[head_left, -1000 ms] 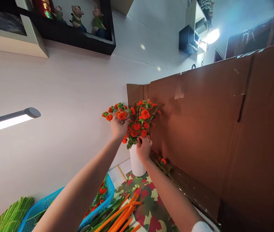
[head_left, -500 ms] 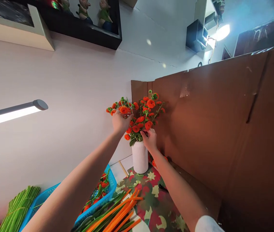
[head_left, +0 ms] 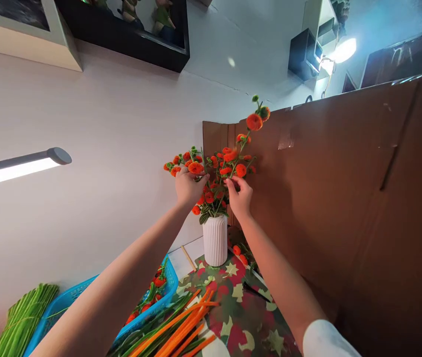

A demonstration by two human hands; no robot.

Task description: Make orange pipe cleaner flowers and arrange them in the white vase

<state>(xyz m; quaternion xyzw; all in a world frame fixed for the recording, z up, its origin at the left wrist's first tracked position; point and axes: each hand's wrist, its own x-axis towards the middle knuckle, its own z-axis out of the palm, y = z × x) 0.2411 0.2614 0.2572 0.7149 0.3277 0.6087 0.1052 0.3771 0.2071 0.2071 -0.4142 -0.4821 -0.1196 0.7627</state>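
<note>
A white ribbed vase stands on a patterned cloth and holds a bunch of orange pipe-cleaner flowers on green stems. My left hand is closed on a flower sprig at the bunch's left side. My right hand pinches the stem of a tall flower sprig that rises well above the rest of the bunch.
A brown cardboard wall stands right behind the vase. A blue basket with orange flowers sits at lower left, beside green stems and loose orange and green pipe cleaners. A desk lamp bar reaches in from the left. More flowers lie beside the vase.
My right hand rose from the vase's mouth to the upper bunch, and one sprig now stands high above the others. My left hand stayed on the left sprig.
</note>
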